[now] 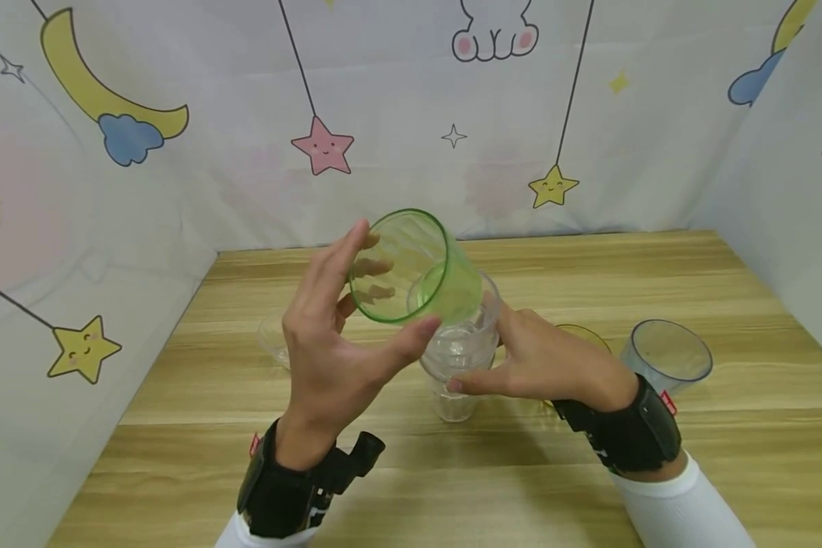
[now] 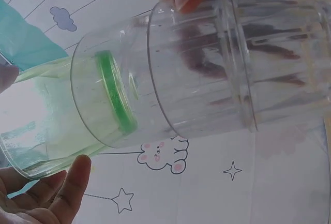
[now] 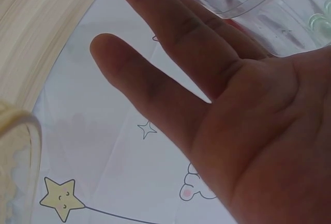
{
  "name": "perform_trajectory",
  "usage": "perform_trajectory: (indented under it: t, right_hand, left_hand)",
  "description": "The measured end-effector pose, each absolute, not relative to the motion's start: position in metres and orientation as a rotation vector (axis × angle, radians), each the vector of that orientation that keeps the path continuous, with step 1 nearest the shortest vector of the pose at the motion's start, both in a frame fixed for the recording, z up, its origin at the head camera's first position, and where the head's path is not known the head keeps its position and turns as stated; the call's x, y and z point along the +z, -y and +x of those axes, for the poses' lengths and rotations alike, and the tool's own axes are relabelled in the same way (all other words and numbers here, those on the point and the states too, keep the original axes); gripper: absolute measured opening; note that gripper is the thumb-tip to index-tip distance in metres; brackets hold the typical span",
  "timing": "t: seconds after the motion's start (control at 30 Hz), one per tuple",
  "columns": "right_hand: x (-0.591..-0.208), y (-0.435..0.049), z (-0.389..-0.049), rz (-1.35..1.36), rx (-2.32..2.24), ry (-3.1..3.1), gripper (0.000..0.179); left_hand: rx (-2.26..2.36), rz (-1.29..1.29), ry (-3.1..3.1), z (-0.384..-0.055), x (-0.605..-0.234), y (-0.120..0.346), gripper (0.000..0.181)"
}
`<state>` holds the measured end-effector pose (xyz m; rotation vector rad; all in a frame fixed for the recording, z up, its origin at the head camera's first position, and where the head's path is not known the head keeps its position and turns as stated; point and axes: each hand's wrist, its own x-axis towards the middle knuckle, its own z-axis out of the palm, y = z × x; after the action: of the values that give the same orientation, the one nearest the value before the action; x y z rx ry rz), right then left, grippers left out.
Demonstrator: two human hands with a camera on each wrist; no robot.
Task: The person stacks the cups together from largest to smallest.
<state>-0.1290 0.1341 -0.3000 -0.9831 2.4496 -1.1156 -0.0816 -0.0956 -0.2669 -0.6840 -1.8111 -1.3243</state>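
Note:
My left hand [image 1: 336,342] grips a green see-through cup [image 1: 464,283] between thumb and fingers, its mouth tipped toward me. The cup's green base sits inside the mouth of the uppermost clear cup [image 2: 139,94], as the left wrist view shows. That clear cup tops a nested stack of clear cups [image 1: 455,358], held tilted above the table. Around the stack's side, my right hand [image 1: 555,358] holds it with the thumb in front and fingers behind. In the right wrist view, two fingers [image 3: 150,89] extend beside the clear plastic.
A blue-rimmed cup [image 1: 671,354] stands on the wooden table [image 1: 740,426] at the right. Behind my right hand shows the rim of a yellow cup [image 1: 592,333]. Partly hidden by my left hand is a clear object [image 1: 272,339]. A printed cloth [image 1: 397,99] encloses the table's back and sides.

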Motion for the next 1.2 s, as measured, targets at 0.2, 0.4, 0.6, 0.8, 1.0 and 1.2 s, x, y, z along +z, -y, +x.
perform_trajectory:
  t: [0.2,0.4,0.6,0.8,1.0,1.2]
  right_hand:
    - [-0.3,-0.134,-0.13,-1.003,-1.122,-2.451,0.09]
    - [-0.299,-0.134,-0.131,-1.031,-1.127,-2.453,0.087]
    - [-0.298,-0.132,-0.132,-1.065,-1.079,-2.486,0.083]
    - [-0.3,-0.134,-0.132,-1.092,-1.078,-2.502,0.08]
    - [-0.301,-0.135,-0.132,-1.084,-1.084,-2.498,0.082]
    - [-0.301,-0.135,-0.131,-1.095,-1.093,-2.517,0.08]
  left_hand:
    - [-1.311,-0.713,1.82,-0.082,-0.267,0.092,0.085]
    - [-1.272,-0.743,1.882,-0.084,-0.272,0.086,0.086]
    - [-1.245,-0.792,1.965,-0.088,-0.283,0.076,0.087]
    - [-1.307,-0.791,1.966,-0.091,-0.29,0.072,0.089]
    - [-1.359,-0.786,2.007,-0.094,-0.298,0.067,0.095]
    - [-1.406,-0.759,2.065,-0.095,-0.304,0.063,0.079]
